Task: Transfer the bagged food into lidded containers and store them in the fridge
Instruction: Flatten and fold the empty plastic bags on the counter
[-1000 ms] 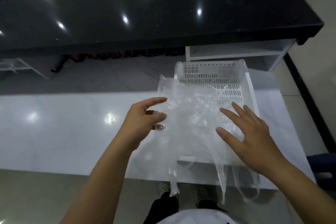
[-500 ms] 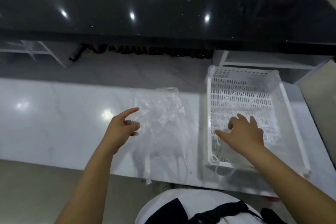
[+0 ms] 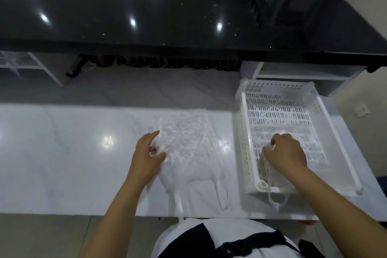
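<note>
Your left hand (image 3: pixel 147 156) lay on the near edge of a clear plastic bag (image 3: pixel 188 148) spread flat on the white counter (image 3: pixel 62 153), thumb and fingers loosely pinching its crumpled film. Your right hand (image 3: pixel 284 154) reached into the white slotted basket (image 3: pixel 280 111) at the counter's right end, fingers curled round a second clear bag (image 3: pixel 265 165) whose handles (image 3: pixel 276 199) drooped over the basket's near rim. Whether either bag held food could not be told. Beyond the counter ran a black glossy worktop (image 3: pixel 188 12), with white shelving (image 3: pixel 301 71) under its right end. No writing or label was readable anywhere.
</note>
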A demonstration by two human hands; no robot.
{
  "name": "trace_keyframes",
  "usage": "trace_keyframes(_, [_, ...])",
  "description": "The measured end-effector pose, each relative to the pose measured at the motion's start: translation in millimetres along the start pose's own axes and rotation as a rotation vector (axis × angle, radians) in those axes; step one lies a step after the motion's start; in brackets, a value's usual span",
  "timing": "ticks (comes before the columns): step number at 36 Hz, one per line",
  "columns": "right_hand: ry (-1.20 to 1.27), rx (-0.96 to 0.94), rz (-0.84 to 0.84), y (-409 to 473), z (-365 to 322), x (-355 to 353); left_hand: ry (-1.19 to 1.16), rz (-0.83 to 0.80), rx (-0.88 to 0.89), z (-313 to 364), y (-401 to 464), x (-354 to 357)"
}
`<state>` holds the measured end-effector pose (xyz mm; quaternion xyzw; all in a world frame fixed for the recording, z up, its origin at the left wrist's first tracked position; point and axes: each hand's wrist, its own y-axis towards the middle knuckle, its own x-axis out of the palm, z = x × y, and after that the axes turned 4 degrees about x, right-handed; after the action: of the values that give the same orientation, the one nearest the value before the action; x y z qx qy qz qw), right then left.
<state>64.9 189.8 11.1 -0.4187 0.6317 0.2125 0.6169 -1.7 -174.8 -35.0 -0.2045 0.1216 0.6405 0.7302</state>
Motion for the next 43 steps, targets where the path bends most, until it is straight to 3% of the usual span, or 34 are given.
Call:
trace_keyframes(7, [-0.051, 0.059, 0.066, -2.8, -4.5, -9.8, -0.148, -0.065, -0.045, -6.8, -6.7, 2.9])
trace_keyframes(11, [0.084, 0.028, 0.199, -10.3, -11.6, -30.8, -0.275, -0.082, -0.133, -16.5, -10.7, 5.2])
trace_keyframes(16, [0.313, -0.191, 0.318, -35.5, -49.1, -77.6, -0.331, -0.093, -0.158, -23.3, -11.7, 2.6])
trace_keyframes(20, [0.494, -0.369, 0.276, -61.0, -105.3, -91.6, -0.356, -0.075, -0.141, -21.9, -14.7, -1.6])
trace_keyframes(24, [0.536, -0.455, 0.214, -74.1, -166.3, -58.1, -0.379, -0.037, -0.128, -22.1, -23.4, -7.3])
trace_keyframes(31, [0.397, -0.362, 0.045, -57.3, -237.4, 47.2, -0.679, 0.034, -0.277, -17.4, -39.5, -17.7])
trace_keyframes(39, [0.359, -0.463, -0.084, -45.3, -233.6, 103.7, -0.673, 0.057, -0.287, -11.0, -46.8, -27.0])
trace_keyframes(43, [0.363, -0.559, 0.014, -50.4, -211.3, 99.8, -0.567, 0.061, -0.264, -4.9, -40.1, -27.9])
